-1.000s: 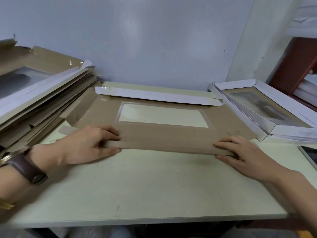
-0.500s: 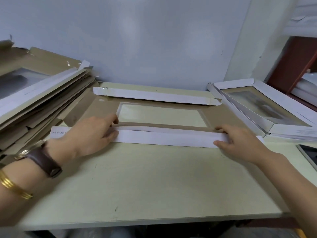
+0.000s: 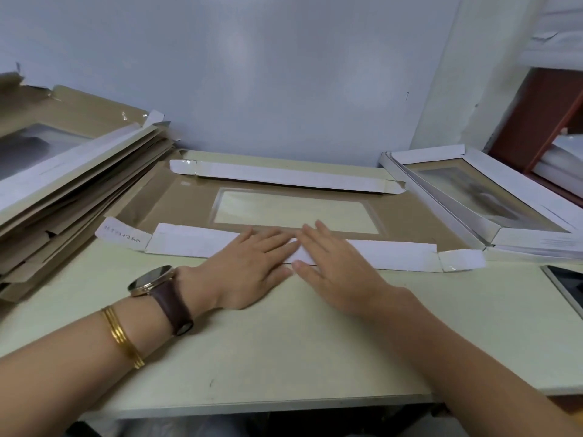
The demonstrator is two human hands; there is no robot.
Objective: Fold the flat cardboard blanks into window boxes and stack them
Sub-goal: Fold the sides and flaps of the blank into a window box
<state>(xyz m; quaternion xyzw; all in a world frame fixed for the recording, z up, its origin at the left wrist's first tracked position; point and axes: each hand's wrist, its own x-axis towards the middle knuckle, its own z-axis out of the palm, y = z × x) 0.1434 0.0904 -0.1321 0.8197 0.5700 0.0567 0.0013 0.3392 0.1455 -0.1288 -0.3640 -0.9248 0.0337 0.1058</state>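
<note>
Head view, task item: the cardboard blank (image 3: pixel 176 203) lies flat on the desk (image 3: pixel 315 357), under and just ahead of both hands, brown side up. Its clear window (image 3: pixel 293 212) is just beyond the fingertips.
Left hand (image 3: pixel 252 263): palm down, fingers straight and close together, pressing on the near flap (image 3: pixel 394 255); it grips nothing.
Right hand (image 3: pixel 331 263): same posture, just beside the left hand; whether the forefingers touch cannot be told.
Key relation: the near flap's long axis runs crosswise to both forearms. Both hands sit at its middle, so the flap's left end lies outward of the left hand and its right end outward of the right hand.
Judgement: the crease is being flattened at the centre; the next move likely calls for pressing outward along that axis.
Far flap (image 3: pixel 284 176): folded over, white side up, beyond the window.
Supply: pile of flat blanks (image 3: pixel 79 171), outward of the left hand.
Containers: folded window boxes (image 3: pixel 504 197), stacked outward of the right hand; the top one lies open side up, no contents visible.
</note>
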